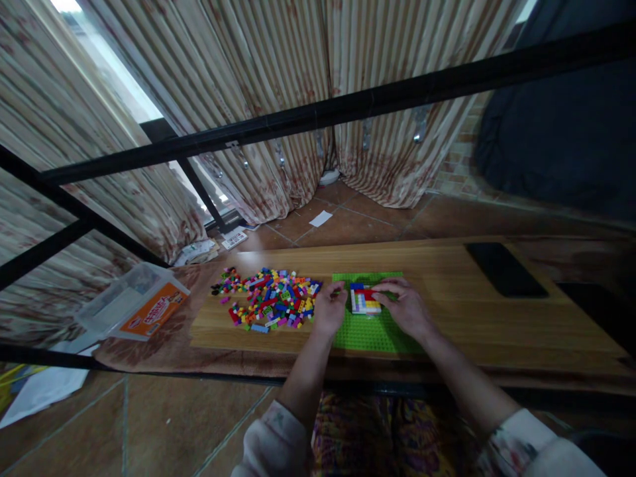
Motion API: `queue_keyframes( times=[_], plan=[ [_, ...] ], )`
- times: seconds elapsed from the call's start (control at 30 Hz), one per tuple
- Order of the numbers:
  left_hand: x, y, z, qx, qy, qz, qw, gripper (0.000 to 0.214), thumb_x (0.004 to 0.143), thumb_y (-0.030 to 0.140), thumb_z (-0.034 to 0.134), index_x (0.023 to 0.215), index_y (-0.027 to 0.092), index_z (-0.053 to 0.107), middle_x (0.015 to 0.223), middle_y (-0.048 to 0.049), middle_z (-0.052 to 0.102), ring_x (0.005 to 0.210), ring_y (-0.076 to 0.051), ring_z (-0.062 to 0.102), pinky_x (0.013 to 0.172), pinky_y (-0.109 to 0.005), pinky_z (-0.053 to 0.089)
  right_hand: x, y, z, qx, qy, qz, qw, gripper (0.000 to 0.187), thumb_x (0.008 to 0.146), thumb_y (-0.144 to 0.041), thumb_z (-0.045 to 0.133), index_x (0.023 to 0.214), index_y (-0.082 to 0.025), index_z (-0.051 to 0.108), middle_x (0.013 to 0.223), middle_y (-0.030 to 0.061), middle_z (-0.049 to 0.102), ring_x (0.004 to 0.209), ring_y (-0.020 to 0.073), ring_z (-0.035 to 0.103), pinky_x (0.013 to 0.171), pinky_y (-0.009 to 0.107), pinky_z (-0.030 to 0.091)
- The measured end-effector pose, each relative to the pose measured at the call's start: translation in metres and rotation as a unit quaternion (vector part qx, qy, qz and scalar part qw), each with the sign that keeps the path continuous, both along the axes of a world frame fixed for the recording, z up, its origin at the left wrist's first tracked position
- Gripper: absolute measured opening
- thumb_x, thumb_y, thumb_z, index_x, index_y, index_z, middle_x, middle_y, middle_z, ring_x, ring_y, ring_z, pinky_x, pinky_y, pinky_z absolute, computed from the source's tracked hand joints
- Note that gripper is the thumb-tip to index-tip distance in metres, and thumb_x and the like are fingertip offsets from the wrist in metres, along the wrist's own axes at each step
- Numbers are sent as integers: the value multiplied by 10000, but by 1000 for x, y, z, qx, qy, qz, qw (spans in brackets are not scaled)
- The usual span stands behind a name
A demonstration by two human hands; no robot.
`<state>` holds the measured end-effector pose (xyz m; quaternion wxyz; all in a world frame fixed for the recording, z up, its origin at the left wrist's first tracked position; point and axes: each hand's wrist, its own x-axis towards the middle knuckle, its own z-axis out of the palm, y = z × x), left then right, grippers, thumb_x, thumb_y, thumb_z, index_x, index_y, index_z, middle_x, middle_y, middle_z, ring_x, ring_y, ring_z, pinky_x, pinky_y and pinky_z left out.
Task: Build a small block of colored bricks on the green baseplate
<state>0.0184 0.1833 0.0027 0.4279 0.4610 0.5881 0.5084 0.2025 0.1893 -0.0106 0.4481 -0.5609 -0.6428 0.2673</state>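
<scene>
A green studded baseplate (377, 334) lies on the wooden board, with a small square build of toy bricks (358, 306) on it in white, blue, yellow and red. My right hand (405, 308) reaches in from the right, its thumb and fingers closed on a red brick (365, 293) at the top of the build. Over the plate's left edge is my left hand (330, 310), fingers curled together; whether anything is between them is hidden. Just left of that hand spreads a pile of loose, mixed-colour bricks (278, 298).
The wooden board (437, 278) rests on a brown cloth. A dark phone-like slab (507, 268) lies at its right. On the left stands a clear plastic box (124, 301) with an orange label. A black metal rail (298, 122) crosses before the striped curtains (278, 59).
</scene>
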Motion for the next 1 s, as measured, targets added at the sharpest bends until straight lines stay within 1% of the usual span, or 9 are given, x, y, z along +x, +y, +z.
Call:
queue_keyframes(
  times=[0.1,0.23,0.47,0.6,0.73,1.0],
  plan=[
    [3,7,-4,-7,1,-14,1000,212,764,158,625,941,176,740,906,-49,726,823,-152,643,830,-289,500,0,6,-1,-17,1,2,1000,211,756,-390,640,850,-245,761,1013,59,612,973,207,583,961,416,422],
    [7,13,-6,-16,0,-32,999,211,761,180,629,940,169,742,863,-47,734,765,-148,648,759,-276,514,-1,10,-1,-25,8,9,1000,200,748,-382,638,839,-253,761,983,50,632,958,205,591,935,399,443],
    [11,21,-8,-20,16,-23,999,161,722,187,660,859,160,740,755,-30,722,657,-127,626,641,-240,495,-6,7,1,-22,22,-2,1000,224,764,-405,613,828,-244,755,942,52,658,920,208,616,897,387,467],
    [13,22,-7,-15,32,-14,999,135,719,182,664,834,168,733,752,-20,721,671,-124,634,654,-236,499,-10,3,3,-18,34,-10,999,256,779,-435,595,813,-235,751,913,55,666,879,201,622,866,374,481],
    [15,20,-5,-12,57,-7,998,140,729,189,659,847,165,729,769,-31,725,683,-132,642,666,-245,502,-12,1,3,-16,42,-15,999,269,779,-443,596,817,-226,751,893,59,674,860,200,623,843,367,488],
    [20,18,-5,-4,120,19,993,148,746,209,647,866,181,730,820,-50,734,747,-161,657,727,-276,504,-8,8,3,-47,42,-8,998,199,738,-375,636,782,-225,758,853,55,703,821,202,644,818,371,492]
  ],
)
